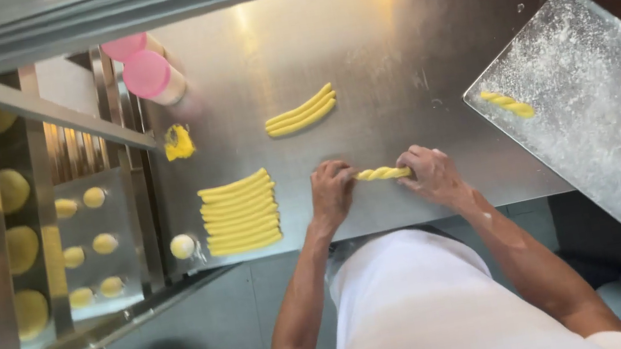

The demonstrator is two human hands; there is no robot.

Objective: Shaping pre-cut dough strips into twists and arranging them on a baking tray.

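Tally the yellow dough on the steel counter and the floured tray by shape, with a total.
Twisted dough pieces: 2, one held by the left hand and right hand at, one on the floured tray at
Stacks of plain strips: 2
Crumpled scrap: 1
Total: 5

Yellow twisted dough rope [383,174], yellow strips [240,212], pink-capped bottles [148,74], white-dusted steel tray [608,111]

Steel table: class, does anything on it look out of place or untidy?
A crumpled lump of yellow dough lies alone near the table's left edge, shapeless beside the neat stack of strips. Otherwise nothing stands out.
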